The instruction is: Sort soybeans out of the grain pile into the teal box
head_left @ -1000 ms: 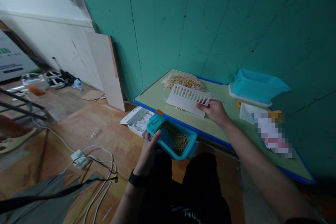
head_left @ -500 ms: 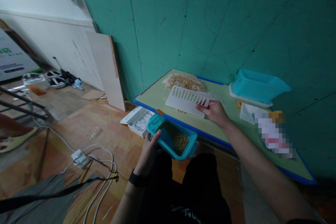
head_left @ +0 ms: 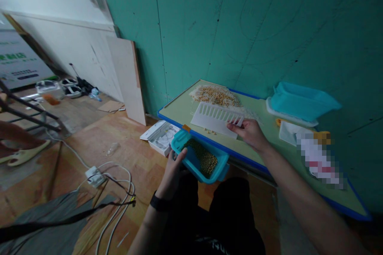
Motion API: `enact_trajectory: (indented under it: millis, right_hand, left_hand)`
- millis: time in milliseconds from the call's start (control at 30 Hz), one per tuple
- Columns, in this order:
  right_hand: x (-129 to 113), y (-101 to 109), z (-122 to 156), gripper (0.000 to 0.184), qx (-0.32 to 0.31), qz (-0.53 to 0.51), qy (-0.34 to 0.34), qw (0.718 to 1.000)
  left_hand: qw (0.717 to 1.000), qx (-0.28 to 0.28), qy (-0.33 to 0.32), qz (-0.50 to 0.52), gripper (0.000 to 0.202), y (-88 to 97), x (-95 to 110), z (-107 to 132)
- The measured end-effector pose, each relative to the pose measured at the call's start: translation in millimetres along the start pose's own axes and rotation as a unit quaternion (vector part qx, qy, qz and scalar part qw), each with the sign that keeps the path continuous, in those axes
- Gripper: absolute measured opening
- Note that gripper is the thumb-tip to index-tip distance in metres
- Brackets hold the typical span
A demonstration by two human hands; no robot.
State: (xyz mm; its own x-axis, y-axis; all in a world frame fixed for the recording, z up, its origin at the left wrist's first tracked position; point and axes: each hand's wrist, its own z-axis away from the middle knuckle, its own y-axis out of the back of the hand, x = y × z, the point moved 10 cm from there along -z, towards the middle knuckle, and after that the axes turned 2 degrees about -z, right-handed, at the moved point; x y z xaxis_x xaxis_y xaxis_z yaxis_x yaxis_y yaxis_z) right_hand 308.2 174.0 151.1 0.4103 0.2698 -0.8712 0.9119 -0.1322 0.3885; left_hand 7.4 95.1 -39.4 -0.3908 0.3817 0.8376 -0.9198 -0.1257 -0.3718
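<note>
My right hand [head_left: 249, 133] pinches the right end of a white slotted plastic plate [head_left: 209, 121], tilted over the table with its slots toward the wall. A few loose beans [head_left: 210, 131] lie at its near edge. My left hand [head_left: 172, 169] grips the left end of a blue plastic container [head_left: 194, 161], thumb over the rim, just below the table's front edge. Inside it are green and yellowish beans [head_left: 206, 159]. Behind the plate, a pile of soybeans [head_left: 217, 95] mixed with whitish grains, likely rice, spreads over the table.
The pale table [head_left: 269, 149] has a blue edge and stands against a green wall. On its right are a blue bin [head_left: 302, 101] on a white lid and a blurred packet [head_left: 320, 159]. An open white box [head_left: 163, 137] and cables [head_left: 128, 183] lie on the floor. Someone's foot [head_left: 26, 153] shows at left.
My right hand has drawn the slotted plate slightly toward the table's front edge, and the few beans by it have shifted nearer that edge. My left hand still holds the container. The view has shifted slightly.
</note>
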Motion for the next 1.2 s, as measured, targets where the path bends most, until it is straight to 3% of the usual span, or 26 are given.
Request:
enact_trajectory:
  millis: [333,500,633,867,1033,1200]
  right_hand:
    - [-17.3,1.9,14.4,0.054,0.001,0.009,0.024,1.000]
    - [-24.6,-3.2,22.9,0.049,-0.008,0.008,0.033,0.999]
    - [-36.4,-5.0,46.4,0.038,0.018,0.049,0.055,0.997]
    - [-61.3,-15.9,90.9,0.015,0.037,0.089,0.129,0.987]
    - [-63.7,-17.5,96.0,0.014,0.049,0.082,0.139,0.986]
    - [-60.6,-15.7,91.7,0.020,0.070,0.088,0.107,0.988]
  left_hand:
    - [1.000,0.005,0.010,0.012,0.087,-6.3,0.8,11.3]
    - [0.999,-0.032,-0.008,0.019,0.085,-24.4,13.6,31.1]
    - [0.998,-0.047,-0.014,0.036,0.079,-35.0,22.3,36.9]
    - [0.999,-0.042,-0.005,0.032,0.084,-32.6,21.3,28.3]
    - [0.999,-0.040,-0.005,0.035,0.087,-31.7,19.0,26.8]
    - [0.999,-0.038,-0.007,0.036,0.088,-31.6,17.0,30.5]
